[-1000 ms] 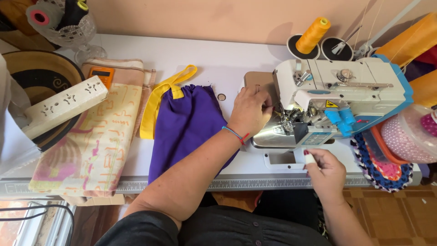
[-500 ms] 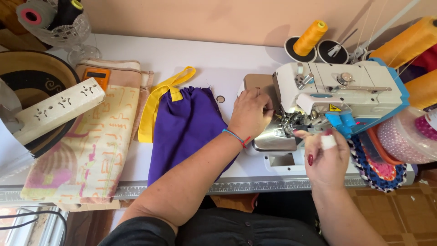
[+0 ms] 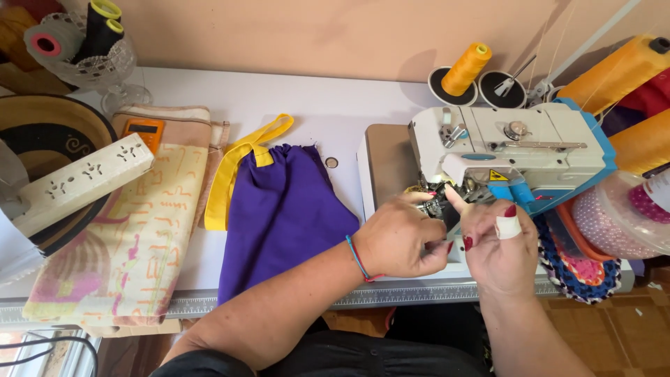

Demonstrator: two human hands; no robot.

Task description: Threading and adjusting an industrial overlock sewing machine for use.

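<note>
**White sewing table against a tan wall: contents**

Table [image 3: 279, 98]: white top, ruled strip along the front edge.

Serger [image 3: 509, 150]: white and blue, right of centre. Both hands work at its needle area.

Left hand [image 3: 401, 241]: curled, fingertips bent in at the metal parts below the machine head; whether it grips anything cannot be told. A red-and-blue band sits on the wrist.

Right hand [image 3: 499, 248]: just beside the left, forefinger raised to the needle area, other fingers loosely bent; a white wrap on one finger. Nothing visibly held.

Purple cloth [image 3: 279, 216]: lies flat left of the serger, reaching toward the left wrist; a yellow strap [image 3: 234, 164] loops from its top.

Glass bowl [image 3: 91, 59]: far left corner, holding thread spools, two of them dark with yellow tops.

Clear tub [image 3: 618, 220]: right edge, filled with pink beads, standing on a crocheted mat [image 3: 572, 269].

Yellow cone [image 3: 466, 68]: on a black stand behind the serger.

Patterned cloth [image 3: 132, 237]: left, with an orange calculator [image 3: 143, 131] and a white power strip [image 3: 77, 183] on it.
</note>
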